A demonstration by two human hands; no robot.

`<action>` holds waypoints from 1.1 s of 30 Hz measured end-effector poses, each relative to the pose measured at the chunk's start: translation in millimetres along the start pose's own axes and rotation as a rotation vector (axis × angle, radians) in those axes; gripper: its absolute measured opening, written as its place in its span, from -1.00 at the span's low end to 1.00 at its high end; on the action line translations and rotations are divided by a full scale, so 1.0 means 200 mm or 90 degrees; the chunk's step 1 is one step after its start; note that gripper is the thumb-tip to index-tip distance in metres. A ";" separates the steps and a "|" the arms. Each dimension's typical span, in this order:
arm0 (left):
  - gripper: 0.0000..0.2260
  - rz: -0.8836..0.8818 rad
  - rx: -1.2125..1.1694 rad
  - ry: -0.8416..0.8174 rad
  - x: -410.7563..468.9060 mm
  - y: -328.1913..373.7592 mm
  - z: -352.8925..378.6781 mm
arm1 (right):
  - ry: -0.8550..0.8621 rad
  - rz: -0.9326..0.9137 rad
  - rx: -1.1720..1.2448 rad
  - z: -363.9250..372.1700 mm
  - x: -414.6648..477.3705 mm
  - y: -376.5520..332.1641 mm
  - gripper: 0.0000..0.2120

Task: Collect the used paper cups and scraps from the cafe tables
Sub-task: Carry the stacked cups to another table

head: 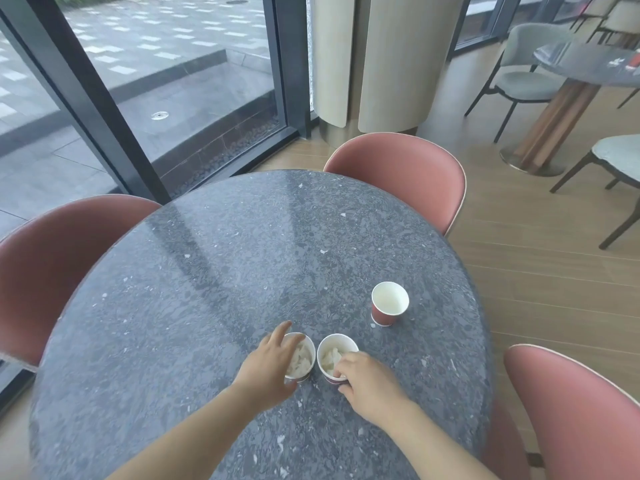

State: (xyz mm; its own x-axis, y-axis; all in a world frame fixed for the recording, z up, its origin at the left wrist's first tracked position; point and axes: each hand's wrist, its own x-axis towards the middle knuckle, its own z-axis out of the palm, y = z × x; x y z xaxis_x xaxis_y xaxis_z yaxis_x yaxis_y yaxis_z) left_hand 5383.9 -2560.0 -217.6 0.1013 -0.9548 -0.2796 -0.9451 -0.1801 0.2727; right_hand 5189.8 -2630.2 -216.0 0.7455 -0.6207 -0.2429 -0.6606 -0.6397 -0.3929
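A cafe corner by tall windows (156, 81), wooden floor, pink chairs (398, 174) drawn up to a round, dark speckled stone table (207, 289).

From my remote seat I look down over both bare forearms. Three red paper cups stand upright on the near right part of the table.

The left hand (268, 363) wraps the left cup (311, 348), fingers curved over its far rim, thumb at the near side. The right hand (367, 379) is curled against the near wall and rim of the right cup (337, 339), just beside the first. Whether it also pinches paper, I cannot tell.

Both cups hold white paper scraps (300, 356). The third cup (389, 301) stands apart to the right, white inside and seemingly empty.

I judge this table's scraps already gathered into the two cups. Still to do here: lift or stack these cups and take the third.

On a farther table (568, 64), upper right, something small, red and white, lies blurred, probably more to collect.
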 end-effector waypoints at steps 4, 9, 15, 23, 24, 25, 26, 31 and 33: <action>-0.67 0.021 0.068 0.025 0.00 -0.01 -0.01 | 0.048 0.005 0.018 -0.01 0.02 -0.01 -0.86; -0.88 0.017 0.065 0.030 0.02 -0.01 -0.06 | 0.179 0.009 0.083 -0.11 0.01 0.02 -0.88; -0.85 0.051 -0.015 0.098 0.09 0.12 -0.20 | 0.341 -0.022 0.108 -0.35 0.00 0.07 -0.93; -0.79 0.110 -0.035 0.154 0.20 0.32 -0.33 | 0.417 0.053 0.083 -0.53 0.00 0.23 -0.92; -0.79 0.113 -0.030 0.149 0.20 0.33 -0.32 | 0.413 0.068 0.081 -0.53 0.00 0.26 -0.91; -0.79 0.113 -0.025 0.144 0.20 0.33 -0.32 | 0.406 0.080 0.079 -0.52 0.00 0.28 -0.89; -0.79 0.111 -0.020 0.139 0.19 0.34 -0.31 | 0.395 0.092 0.077 -0.50 0.01 0.31 -0.88; -0.82 0.100 -0.008 0.117 0.18 0.34 -0.27 | 0.325 0.104 0.043 -0.42 0.04 0.38 -0.81; -0.83 0.096 -0.002 0.108 0.18 0.34 -0.26 | 0.314 0.100 0.046 -0.42 0.07 0.39 -0.81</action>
State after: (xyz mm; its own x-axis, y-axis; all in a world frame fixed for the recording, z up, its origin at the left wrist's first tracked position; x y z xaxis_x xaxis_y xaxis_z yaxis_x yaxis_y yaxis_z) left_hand 5338.8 -2619.3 -160.9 0.0103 -0.9970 -0.0767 -0.9523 -0.0332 0.3032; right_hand 5140.6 -2726.9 -175.5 0.4959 -0.8577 0.1357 -0.7405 -0.4993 -0.4498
